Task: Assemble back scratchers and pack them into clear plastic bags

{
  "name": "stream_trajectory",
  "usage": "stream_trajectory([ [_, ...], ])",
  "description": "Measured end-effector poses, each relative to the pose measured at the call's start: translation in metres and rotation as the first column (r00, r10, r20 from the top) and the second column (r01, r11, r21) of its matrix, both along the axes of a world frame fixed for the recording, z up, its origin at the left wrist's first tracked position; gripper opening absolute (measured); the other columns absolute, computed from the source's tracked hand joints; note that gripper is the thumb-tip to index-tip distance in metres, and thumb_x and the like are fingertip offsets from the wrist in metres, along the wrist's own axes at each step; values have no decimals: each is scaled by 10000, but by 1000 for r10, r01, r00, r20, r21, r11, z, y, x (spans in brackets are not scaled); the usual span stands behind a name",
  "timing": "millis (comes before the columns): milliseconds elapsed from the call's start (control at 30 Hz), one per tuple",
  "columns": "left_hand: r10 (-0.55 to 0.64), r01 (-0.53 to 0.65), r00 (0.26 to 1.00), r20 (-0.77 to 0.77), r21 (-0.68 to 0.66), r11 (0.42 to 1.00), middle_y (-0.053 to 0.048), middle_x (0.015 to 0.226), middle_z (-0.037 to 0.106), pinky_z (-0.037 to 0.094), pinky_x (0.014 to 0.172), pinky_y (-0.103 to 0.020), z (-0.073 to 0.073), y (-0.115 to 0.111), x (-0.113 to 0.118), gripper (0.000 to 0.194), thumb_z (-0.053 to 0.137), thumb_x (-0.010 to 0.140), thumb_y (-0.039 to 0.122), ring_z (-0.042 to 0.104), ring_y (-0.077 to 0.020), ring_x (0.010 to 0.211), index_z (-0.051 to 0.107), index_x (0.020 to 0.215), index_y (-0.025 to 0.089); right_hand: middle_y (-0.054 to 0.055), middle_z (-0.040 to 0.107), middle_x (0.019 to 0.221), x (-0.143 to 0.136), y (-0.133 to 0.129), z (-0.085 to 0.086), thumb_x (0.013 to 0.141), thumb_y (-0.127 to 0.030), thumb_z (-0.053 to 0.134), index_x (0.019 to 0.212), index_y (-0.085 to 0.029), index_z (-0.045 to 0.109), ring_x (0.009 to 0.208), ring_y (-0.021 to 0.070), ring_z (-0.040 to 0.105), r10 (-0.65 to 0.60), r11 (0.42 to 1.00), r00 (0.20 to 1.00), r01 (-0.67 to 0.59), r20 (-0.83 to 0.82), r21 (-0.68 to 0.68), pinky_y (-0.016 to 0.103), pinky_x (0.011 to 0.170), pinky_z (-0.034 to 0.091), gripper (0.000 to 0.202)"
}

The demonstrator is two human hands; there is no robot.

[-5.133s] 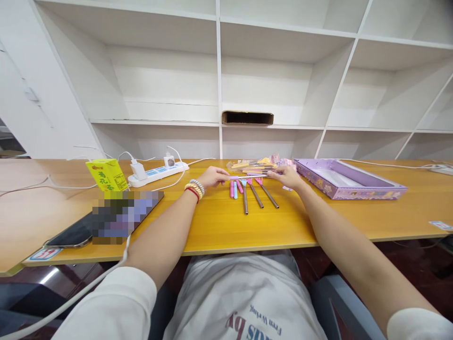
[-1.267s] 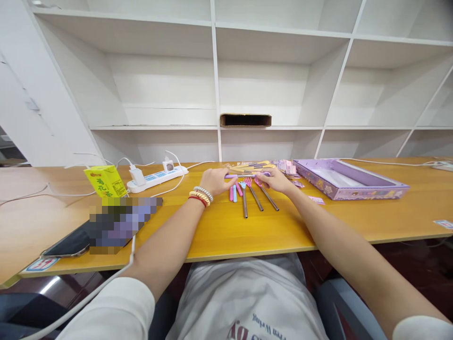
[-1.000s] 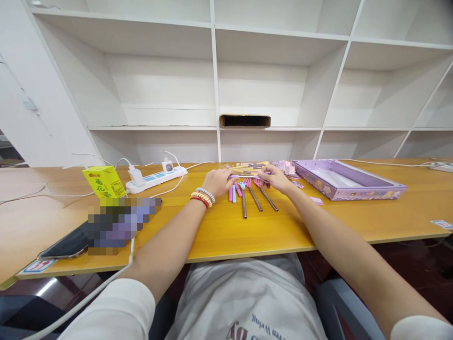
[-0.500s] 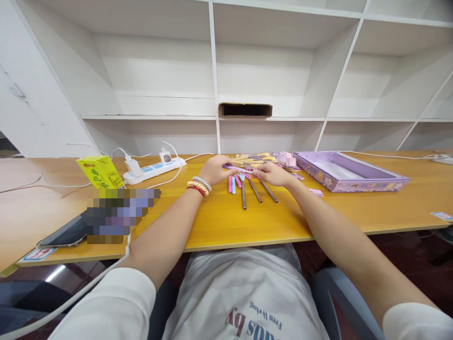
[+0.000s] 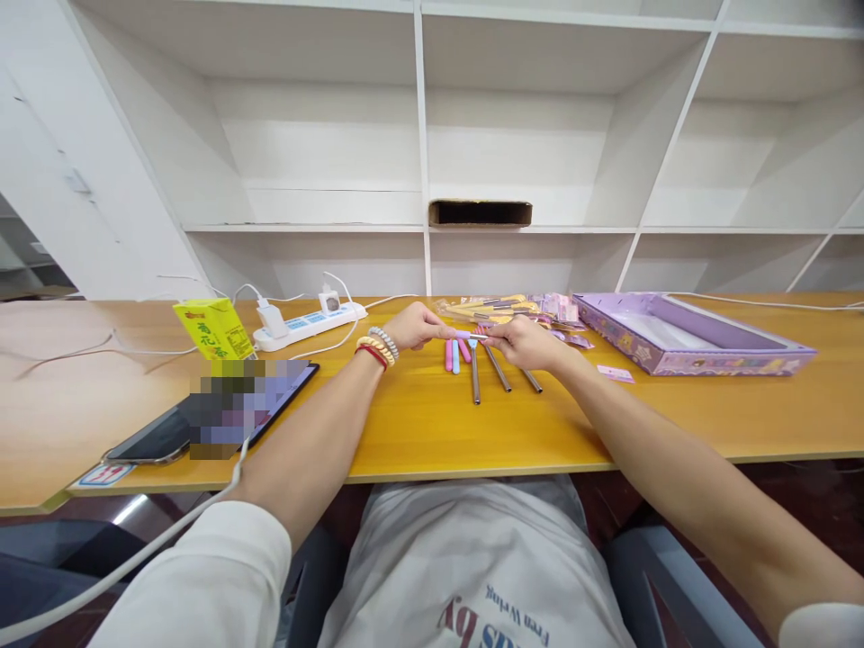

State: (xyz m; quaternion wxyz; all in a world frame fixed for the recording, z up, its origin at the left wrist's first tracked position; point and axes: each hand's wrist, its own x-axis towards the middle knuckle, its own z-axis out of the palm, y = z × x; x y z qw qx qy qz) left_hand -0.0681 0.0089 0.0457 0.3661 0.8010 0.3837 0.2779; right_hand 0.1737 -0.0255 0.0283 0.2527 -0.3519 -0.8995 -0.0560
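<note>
My left hand (image 5: 419, 328) is closed on the purple end of a thin stick (image 5: 463, 335). The stick's silvery right part runs into the closed fingers of my right hand (image 5: 518, 342). Just below lie metal rods; one with a blue head (image 5: 476, 378) points toward me, and two others (image 5: 499, 371) slant to the right, their upper ends partly hidden by my right hand. Short pink (image 5: 449, 355) and blue (image 5: 456, 356) handles lie beside them. Behind my hands are clear packets with yellow items (image 5: 490, 309) and pink packets (image 5: 562, 308).
A purple tray-like box (image 5: 695, 360) stands at the right, a small pink card (image 5: 615, 373) near it. On the left are a power strip (image 5: 314, 325), a yellow carton (image 5: 214, 329), a phone (image 5: 152, 438) and a tablet (image 5: 290, 391). White shelves (image 5: 324, 229) rise behind.
The view has turned slightly left. My left hand's fingers have closed in on the purple end, and the stick now lies more level between my hands.
</note>
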Motion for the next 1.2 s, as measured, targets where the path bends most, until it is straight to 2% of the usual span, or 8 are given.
stream_trajectory([
  [100, 19, -13, 998, -52, 113, 993, 68, 436, 254, 152, 402, -230, 1, 0, 3, 395, 699, 659, 501, 189, -38, 400, 745, 752, 120, 1, 441, 475, 2, 0, 1, 872, -266, 438, 609, -176, 582, 464, 105, 286, 3, 1000, 1000, -3, -18, -18, 264, 514, 235, 313],
  [233, 16, 4, 997, -82, 241, 970, 57, 422, 299, 166, 431, -239, 4, -5, 8, 395, 658, 693, 500, 213, -47, 423, 755, 738, 120, -10, 423, 466, 3, 1, 1, 859, -246, 443, 610, -175, 580, 462, 103, 281, -6, 999, 999, 5, -34, -35, 262, 510, 232, 293],
  [500, -31, 77, 991, -133, 353, 933, 25, 415, 455, 186, 439, -242, -1, -7, 11, 402, 580, 764, 494, 264, -67, 456, 751, 700, 136, 4, 486, 498, 5, 4, -2, 855, -232, 453, 677, -178, 635, 471, 111, 343, -13, 1000, 1000, 13, 18, -3, 262, 520, 239, 261],
  [600, 45, 14, 990, -134, 407, 913, 21, 451, 500, 209, 449, -234, -5, -4, 10, 394, 591, 749, 500, 307, -69, 468, 754, 722, 142, 31, 572, 565, 6, 5, -2, 855, -251, 476, 770, -185, 685, 526, 132, 442, -43, 999, 998, 42, 36, 34, 264, 548, 265, 234],
  [733, 168, -96, 981, -100, 503, 859, -9, 560, 611, 285, 495, -235, -12, 6, 3, 399, 611, 727, 516, 429, -91, 516, 756, 757, 145, 56, 678, 790, 16, 13, -2, 798, -258, 570, 952, -192, 685, 686, 168, 562, -31, 999, 999, 31, -39, -20, 263, 642, 358, 204],
  [900, 301, -170, 944, -131, 589, 790, -38, 711, 699, 352, 564, -255, -22, 16, -8, 400, 553, 777, 524, 535, -128, 600, 753, 815, 180, 77, 674, 902, 30, 28, -9, 731, -213, 605, 940, -165, 633, 792, 199, 588, -74, 997, 976, 69, -206, -30, 290, 715, 413, 216],
  [1100, 447, -148, 859, -251, 713, 685, -49, 793, 700, 369, 602, -271, -21, 2, 14, 428, 413, 872, 513, 599, -172, 699, 714, 919, 211, 54, 648, 791, 26, 30, -13, 784, -235, 530, 869, -175, 567, 693, 166, 560, -89, 995, 927, 68, -365, -68, 285, 655, 417, 111],
  [1200, 504, -126, 823, -264, 779, 614, -56, 922, 701, 387, 633, -283, -21, -8, 31, 401, 417, 877, 507, 625, -204, 809, 672, 1040, 244, 10, 605, 635, 23, 28, -14, 790, -325, 564, 813, -187, 527, 563, 140, 539, -139, 978, 858, 41, -495, -205, 269, 561, 417, 145],
])
